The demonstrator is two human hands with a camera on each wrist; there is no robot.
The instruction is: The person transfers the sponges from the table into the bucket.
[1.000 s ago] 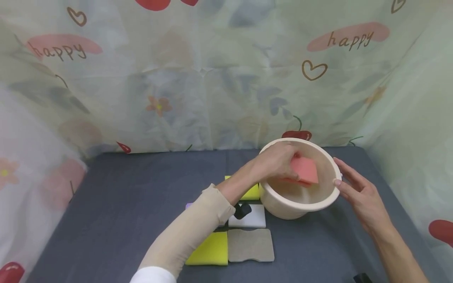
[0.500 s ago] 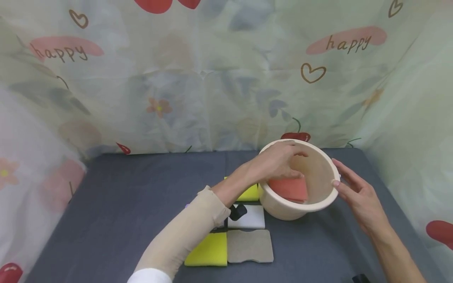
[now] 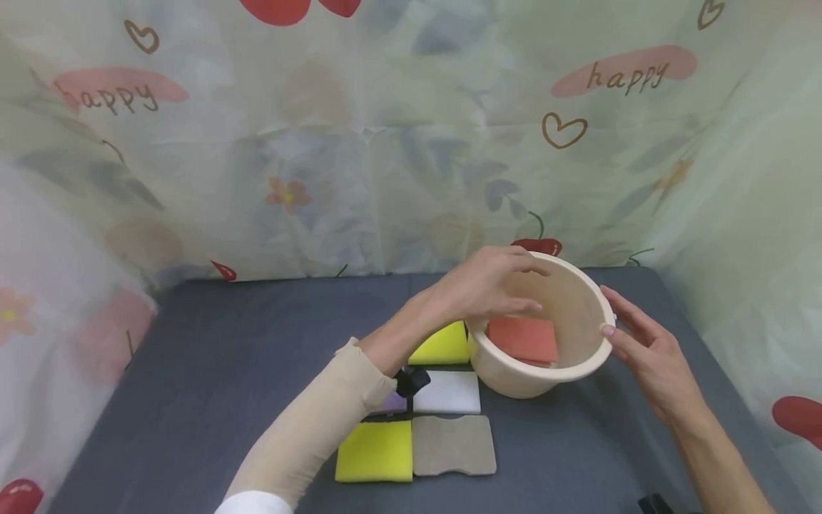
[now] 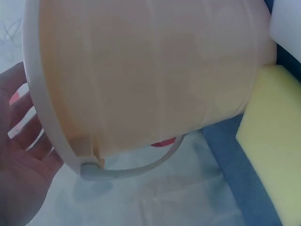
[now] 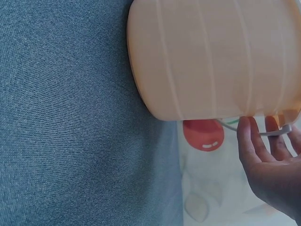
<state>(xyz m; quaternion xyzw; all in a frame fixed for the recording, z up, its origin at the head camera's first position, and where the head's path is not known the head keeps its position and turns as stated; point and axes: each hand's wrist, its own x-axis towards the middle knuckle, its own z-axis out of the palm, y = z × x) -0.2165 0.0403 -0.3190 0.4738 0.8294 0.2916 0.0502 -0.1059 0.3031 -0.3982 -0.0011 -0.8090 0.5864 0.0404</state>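
One cream round bucket [image 3: 510, 378], flat coral block [image 3: 525, 340] inside; left fingers [image 3: 519, 307] spread, right fingers [image 3: 626, 344] spread against rim [image 3: 557, 374]

Soft diffuse light, the wrist views dimmer, perhaps hazy.

I'm looking forward and down from the head; both wrist views are sharing the bucket [image 4: 150, 75], close up.

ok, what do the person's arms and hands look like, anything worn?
Left hand: no glove. Beige sleeve, ruffled edge; white fabric further up; black fitting by the edge. Right hand: no glove, forearm bare where visible. Black piece beside it, cut off by the frame; attachment unclear.
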